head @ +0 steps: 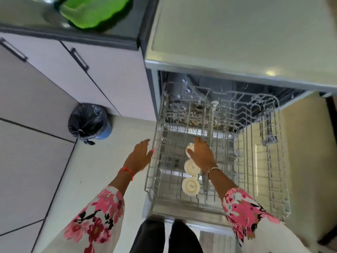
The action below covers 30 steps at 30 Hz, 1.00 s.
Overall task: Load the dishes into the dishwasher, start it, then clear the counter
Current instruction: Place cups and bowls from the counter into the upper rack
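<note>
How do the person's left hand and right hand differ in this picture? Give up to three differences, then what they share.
The left hand lies outside the rack, by its left edge, fingers spread and holding nothing; the right hand reaches inside the rack and holds a white cup. The left wrist bears a red thread, the right wrist a beaded bracelet. Both come from pink floral sleeves.

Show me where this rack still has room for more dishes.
Free: the right half of the rack, from the right hand across to the right wall, and the strip between the left wall and the white cups. Crowded: that row of three left of centre, the right hand gripping the farthest cup.
</note>
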{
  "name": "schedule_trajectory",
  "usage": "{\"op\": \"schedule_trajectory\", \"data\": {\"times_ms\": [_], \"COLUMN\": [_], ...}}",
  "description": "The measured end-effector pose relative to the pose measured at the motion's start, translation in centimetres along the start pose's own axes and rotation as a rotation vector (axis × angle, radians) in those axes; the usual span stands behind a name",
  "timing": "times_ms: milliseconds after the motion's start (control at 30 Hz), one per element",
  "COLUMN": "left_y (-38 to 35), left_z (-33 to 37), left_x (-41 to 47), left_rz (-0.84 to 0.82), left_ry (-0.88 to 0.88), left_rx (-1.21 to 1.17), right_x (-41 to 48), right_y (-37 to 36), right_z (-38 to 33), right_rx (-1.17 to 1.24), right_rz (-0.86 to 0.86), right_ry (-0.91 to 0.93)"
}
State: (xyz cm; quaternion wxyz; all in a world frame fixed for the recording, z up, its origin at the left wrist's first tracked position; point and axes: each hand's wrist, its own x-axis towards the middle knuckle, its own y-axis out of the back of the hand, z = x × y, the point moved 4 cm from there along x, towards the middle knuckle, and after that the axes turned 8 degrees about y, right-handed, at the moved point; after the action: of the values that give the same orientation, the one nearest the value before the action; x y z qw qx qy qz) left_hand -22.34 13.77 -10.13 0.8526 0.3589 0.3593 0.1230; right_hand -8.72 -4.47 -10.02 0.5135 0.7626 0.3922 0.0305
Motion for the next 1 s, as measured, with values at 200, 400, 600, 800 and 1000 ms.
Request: {"op": "schedule_trajectory", "data": {"times_ms": [200,400,600,800,1000], "left_y": [7.8,17.2,27.2,35.1,41.9], "left_z": [-3.4,-9.3,-15.2,-18.5,-17.3], "left_x": [-3.6,-4.0,-4.6,-1.9,3.9], "left_rz": [0.119,0.181,0.268,0.383,0.469], "left_ry": [-0.046,-0.124,-0.119,-0.186,-0.263], "left_rx": [0.072,0.165,0.163,0.134,0.11], "right_x": [-0.4,0.9,2.9,7.3,14.3], "right_y": [3.0,1.9,1.9,4.8,10.1], "right_z": [-10.3,-20.9,-31.7,-39.0,-43.4], "right_rx": [-0.081,-0.175,-0.184,-0.211,-0.119], "right_rz": [0.015,0.061,0.123,0.207,0.361], "right_ry": [0.176,0.254,0.315,0.392,0.415]}}
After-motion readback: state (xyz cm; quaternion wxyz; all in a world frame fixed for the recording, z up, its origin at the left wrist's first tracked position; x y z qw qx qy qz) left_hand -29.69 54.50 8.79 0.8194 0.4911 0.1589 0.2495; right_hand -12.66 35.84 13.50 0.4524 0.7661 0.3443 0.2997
